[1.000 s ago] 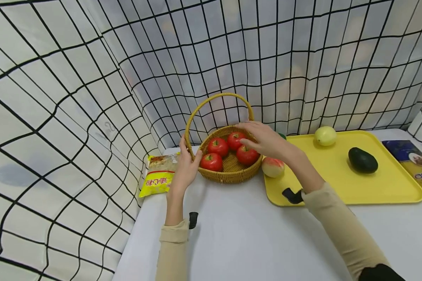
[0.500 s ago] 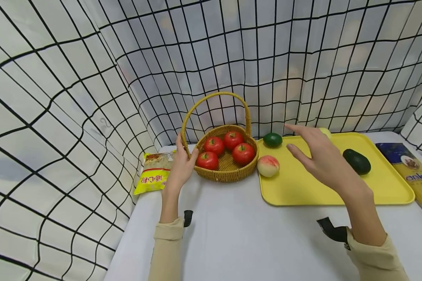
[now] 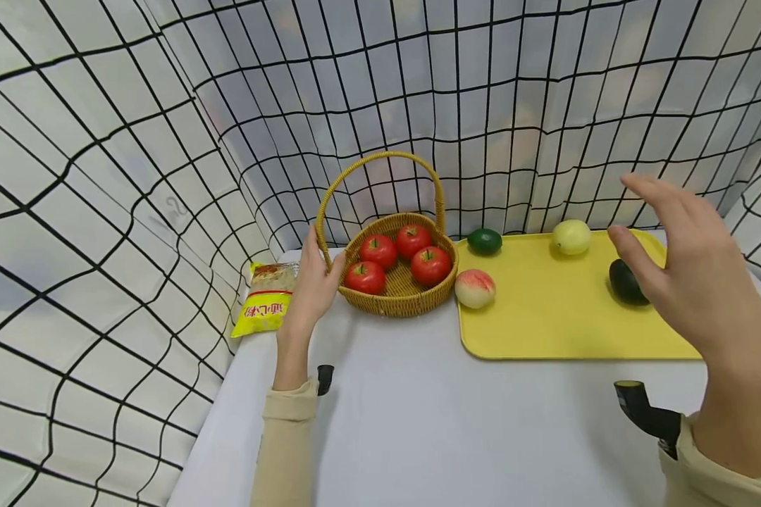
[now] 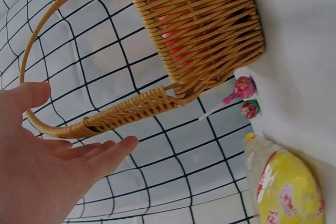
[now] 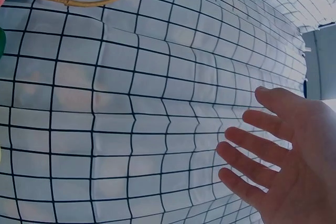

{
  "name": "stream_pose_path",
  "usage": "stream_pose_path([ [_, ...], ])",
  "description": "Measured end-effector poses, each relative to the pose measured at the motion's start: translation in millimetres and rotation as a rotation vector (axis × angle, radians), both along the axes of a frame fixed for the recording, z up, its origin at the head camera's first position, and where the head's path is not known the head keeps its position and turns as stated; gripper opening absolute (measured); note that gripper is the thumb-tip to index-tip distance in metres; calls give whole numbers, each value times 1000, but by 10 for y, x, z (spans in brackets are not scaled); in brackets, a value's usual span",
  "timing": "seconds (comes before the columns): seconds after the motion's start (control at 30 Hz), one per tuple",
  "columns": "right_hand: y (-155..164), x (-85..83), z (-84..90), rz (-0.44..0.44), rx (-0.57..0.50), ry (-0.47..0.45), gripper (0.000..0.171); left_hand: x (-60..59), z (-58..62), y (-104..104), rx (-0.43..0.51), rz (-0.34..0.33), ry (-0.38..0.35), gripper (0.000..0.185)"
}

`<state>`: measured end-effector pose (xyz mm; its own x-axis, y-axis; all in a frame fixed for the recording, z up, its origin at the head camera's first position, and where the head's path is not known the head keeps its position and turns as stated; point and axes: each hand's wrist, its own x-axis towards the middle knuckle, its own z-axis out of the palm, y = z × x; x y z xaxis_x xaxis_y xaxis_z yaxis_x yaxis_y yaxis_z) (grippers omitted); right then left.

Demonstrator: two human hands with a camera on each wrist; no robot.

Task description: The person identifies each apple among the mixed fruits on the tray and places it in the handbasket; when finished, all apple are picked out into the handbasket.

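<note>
A wicker basket (image 3: 396, 303) with a tall arched handle (image 3: 380, 156) stands at the back of the table with several red apples (image 3: 378, 251) inside. My left hand (image 3: 313, 285) is at its left side. In the left wrist view the handle (image 4: 126, 111) passes between the thumb and the fingers of my left hand (image 4: 63, 166); the fingers are extended, not curled round it. My right hand (image 3: 697, 274) is raised over the right part of the yellow tray (image 3: 545, 310), fingers spread, and holds nothing in the right wrist view, where the hand (image 5: 283, 156) hangs before the net.
On the tray lie a peach (image 3: 475, 289), a small green fruit (image 3: 485, 241), a yellow lemon (image 3: 571, 237) and a dark avocado (image 3: 626, 283). A yellow food bag (image 3: 265, 299) lies left of the basket. Two lollipops (image 4: 244, 87) show near it. A black net (image 3: 456, 98) lines the walls.
My right hand has left the basket rim and moved right, over the tray's right part. My left hand stays by the handle. The whole view has shifted slightly.
</note>
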<state>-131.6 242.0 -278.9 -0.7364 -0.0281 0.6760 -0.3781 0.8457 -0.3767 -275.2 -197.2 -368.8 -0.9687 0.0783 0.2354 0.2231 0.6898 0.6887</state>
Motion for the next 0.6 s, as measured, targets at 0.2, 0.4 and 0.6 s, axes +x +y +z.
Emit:
stream_pose_path([
  [0.2,-30,18,20,46,-1,76,55,123,47,-5,-1,36,109,76],
  [0.4,-32,4,-17,66,30,122,53,235,186,92,31,25,257,69],
  [0.6,-14,-183,-193,102,-13,139,56,361,407,192,-21,-67,415,60],
])
